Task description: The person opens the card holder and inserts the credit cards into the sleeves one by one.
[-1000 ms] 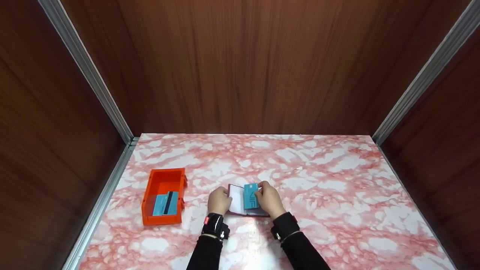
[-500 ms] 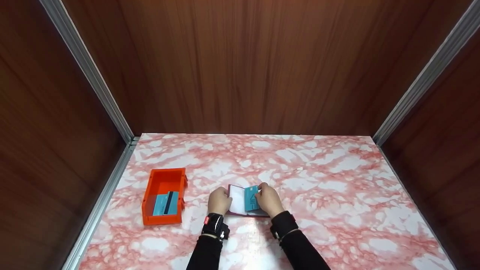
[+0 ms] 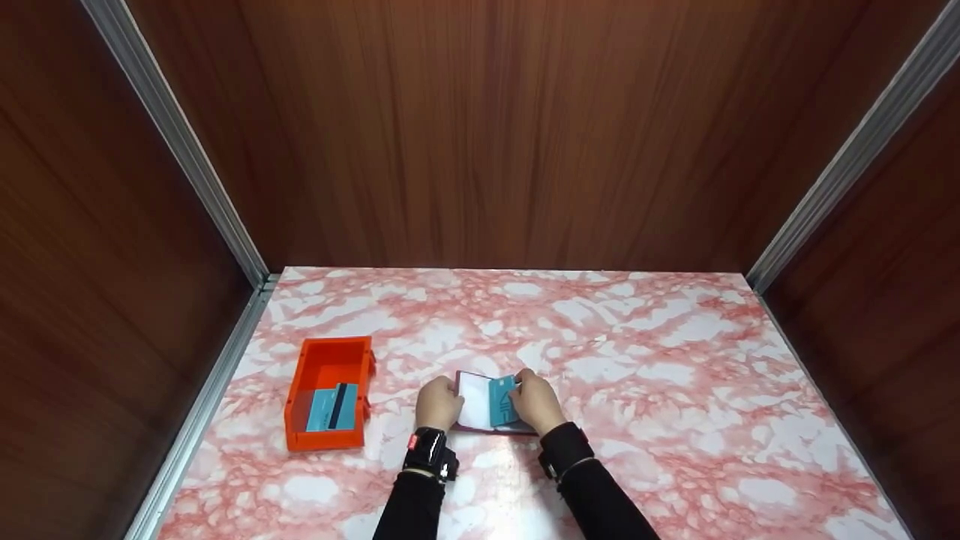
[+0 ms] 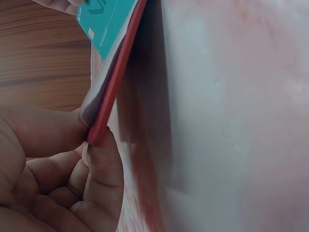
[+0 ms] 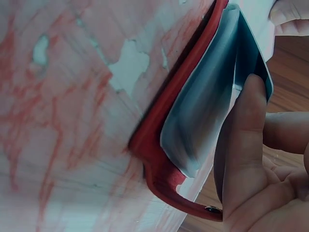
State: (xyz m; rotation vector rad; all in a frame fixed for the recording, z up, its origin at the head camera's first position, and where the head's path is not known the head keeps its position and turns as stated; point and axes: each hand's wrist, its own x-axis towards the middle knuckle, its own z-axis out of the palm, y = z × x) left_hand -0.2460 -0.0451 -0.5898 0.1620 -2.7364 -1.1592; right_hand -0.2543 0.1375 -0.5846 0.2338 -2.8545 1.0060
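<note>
A red card holder (image 4: 117, 79) with clear plastic sleeves (image 5: 200, 106) lies spread wide between my hands, its white inner page (image 3: 472, 406) on the left. Thumb and forefinger of my left hand (image 3: 438, 403) pinch the left cover's edge. A teal bank-style card (image 3: 501, 403) with a chip and large lettering stands over the holder's right half, its lower end among the sleeves. My right hand (image 3: 538, 402) pinches this card by its right edge. In the right wrist view a strap (image 5: 169, 195) with a metal snap (image 5: 212, 209) sticks out from the cover.
An orange bin (image 3: 292, 401) sits to the left on the red-and-white marbled table (image 3: 637, 360), with teal cards (image 3: 330, 409) inside, one showing a dark stripe. Brown wood-look panels (image 3: 480, 135) enclose the table at the back and sides.
The card in my right hand has slid a little down toward me into the holder and tilted slightly. My left hand keeps its place on the cover.
</note>
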